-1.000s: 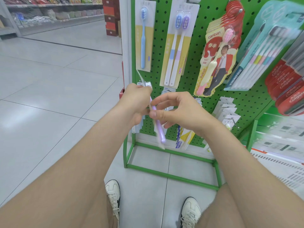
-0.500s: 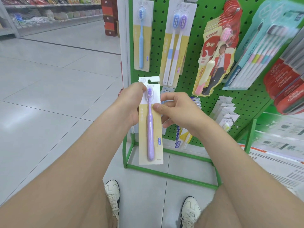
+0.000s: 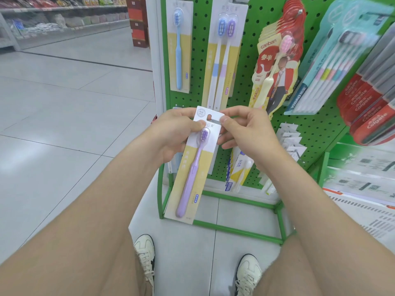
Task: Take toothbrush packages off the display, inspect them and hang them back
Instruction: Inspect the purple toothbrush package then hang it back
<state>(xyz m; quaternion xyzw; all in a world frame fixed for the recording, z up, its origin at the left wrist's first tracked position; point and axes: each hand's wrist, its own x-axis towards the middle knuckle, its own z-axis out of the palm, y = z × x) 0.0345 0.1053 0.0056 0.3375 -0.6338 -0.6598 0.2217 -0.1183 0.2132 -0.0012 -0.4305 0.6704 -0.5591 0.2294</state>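
Note:
A purple toothbrush package (image 3: pixel 193 165), white and yellow card, hangs front side toward me and slightly tilted, in front of the green pegboard display (image 3: pixel 245 86). My left hand (image 3: pixel 173 137) pinches its upper left edge, thumb on the front. My right hand (image 3: pixel 245 131) pinches the top right corner beside the hang hole. Above hang a blue toothbrush package (image 3: pixel 179 45) and a two-brush package (image 3: pixel 223 56).
Red canban packages (image 3: pixel 277 67), a teal multi-brush pack (image 3: pixel 333 67) and red Colgate packs (image 3: pixel 367 112) hang to the right. Small packs (image 3: pixel 237 171) hang low on the board. The green base frame (image 3: pixel 241 231) stands near my shoes. Open tiled floor (image 3: pixel 64 124) lies left.
The package went from edge-on to facing me, then rose a little and tilted. Both hands shifted their pinch up to its top corners.

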